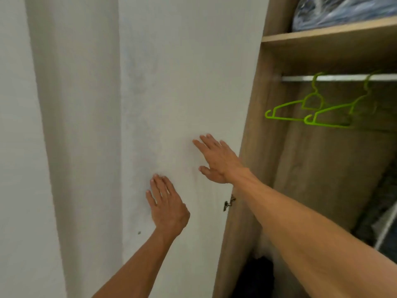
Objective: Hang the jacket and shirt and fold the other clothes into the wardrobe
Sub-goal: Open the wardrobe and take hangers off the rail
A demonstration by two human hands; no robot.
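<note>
Left hand [166, 208] and right hand [217, 161] flat on the door [171, 82].
Arms outstretched, right hand higher, by the door's edge; fingers [158, 186] of both straight, gripping nothing.

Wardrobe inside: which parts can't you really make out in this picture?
Head view only:
- Plastic-wrapped bundle on the top shelf: cut by the top edge, blurred; contents unclear.
- Dark heap at the bottom: mostly hidden by the right forearm.
- Dark and pale things at lower right: blurred, cut by the right edge.
</note>
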